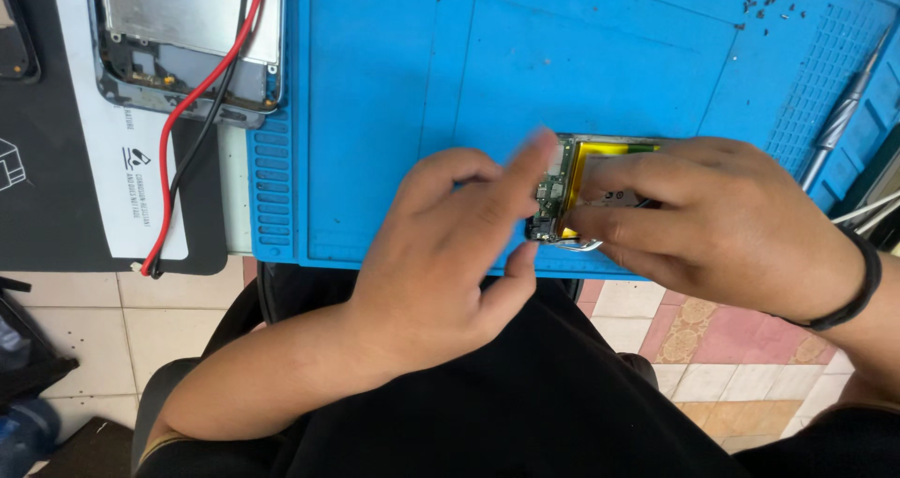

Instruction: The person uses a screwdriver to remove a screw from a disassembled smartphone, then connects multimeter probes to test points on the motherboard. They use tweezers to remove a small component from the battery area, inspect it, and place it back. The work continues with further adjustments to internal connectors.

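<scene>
Two hands meet over an opened phone at the near edge of a blue mat (394,84), which covers most of the worktop and carries a few dark crumbs of debris at its far side. To the left of it lies a black mat (56,216) with a white sheet, and on that a second opened device (187,37) with red and black wires (173,150) trailing off it toward the near edge. The right hand (722,225) is clamped on the opened phone (572,192), fingers across its yellow battery (most of it hidden under them), a black band at the wrist. The left hand (441,253) grips nothing: its index finger stretches out, blurred, to the phone's green circuit board. A metal screwdriver (839,122) lies at the blue mat's right edge.
</scene>
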Tool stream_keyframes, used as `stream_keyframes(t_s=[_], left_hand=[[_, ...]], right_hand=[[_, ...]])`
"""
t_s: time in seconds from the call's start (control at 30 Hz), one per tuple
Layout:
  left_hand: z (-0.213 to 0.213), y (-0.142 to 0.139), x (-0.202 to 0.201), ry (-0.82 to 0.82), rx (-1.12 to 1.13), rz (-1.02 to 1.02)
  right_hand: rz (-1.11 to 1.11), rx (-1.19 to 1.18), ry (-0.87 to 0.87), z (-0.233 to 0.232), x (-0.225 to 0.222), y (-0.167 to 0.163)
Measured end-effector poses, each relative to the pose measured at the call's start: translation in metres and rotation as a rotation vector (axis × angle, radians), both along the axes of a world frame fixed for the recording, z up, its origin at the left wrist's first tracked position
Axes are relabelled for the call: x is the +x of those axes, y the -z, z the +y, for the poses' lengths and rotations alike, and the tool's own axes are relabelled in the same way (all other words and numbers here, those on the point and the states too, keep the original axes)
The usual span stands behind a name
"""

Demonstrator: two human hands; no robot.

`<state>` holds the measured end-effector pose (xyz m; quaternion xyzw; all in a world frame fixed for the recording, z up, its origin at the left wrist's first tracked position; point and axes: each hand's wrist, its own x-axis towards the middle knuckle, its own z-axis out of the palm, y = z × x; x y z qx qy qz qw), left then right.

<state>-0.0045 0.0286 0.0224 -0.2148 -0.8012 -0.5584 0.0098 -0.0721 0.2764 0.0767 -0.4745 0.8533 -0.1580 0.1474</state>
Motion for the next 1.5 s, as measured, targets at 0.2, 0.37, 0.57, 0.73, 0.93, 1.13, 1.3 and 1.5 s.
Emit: stream_keyframes(t_s=[0.2, 0.37, 0.57, 0.73, 0.93, 1.13, 1.3, 1.5], left_hand=[[0.004, 0.003, 0.006, 0.044, -0.177, 0.138], [0.005, 0.004, 0.009, 0.058, -0.218, 0.16], [0.007, 0.003, 0.009, 0.068, -0.242, 0.163], [0.007, 0.004, 0.008, 0.073, -0.238, 0.139], [0.006, 0.004, 0.007, 0.077, -0.222, 0.136], [0.003, 0.002, 0.006, 0.096, -0.224, 0.123], [0.004, 0.003, 0.005, 0.096, -0.229, 0.133], [0.005, 0.001, 0.005, 0.093, -0.216, 0.134]], right_hand=[[-0.004, 0.003, 0.052, 0.001, 0.005, 0.003], [-0.033, -0.026, 0.09, 0.004, 0.007, 0.006], [-0.093, -0.041, 0.154, 0.006, 0.01, 0.005], [-0.077, -0.029, 0.287, 0.016, 0.016, -0.01], [-0.147, 0.044, 0.412, 0.024, 0.028, -0.016], [-0.032, -0.003, 0.255, 0.016, 0.035, -0.009], [-0.031, 0.02, 0.208, 0.005, 0.04, 0.0], [-0.072, -0.042, 0.174, 0.004, 0.035, 0.01]])
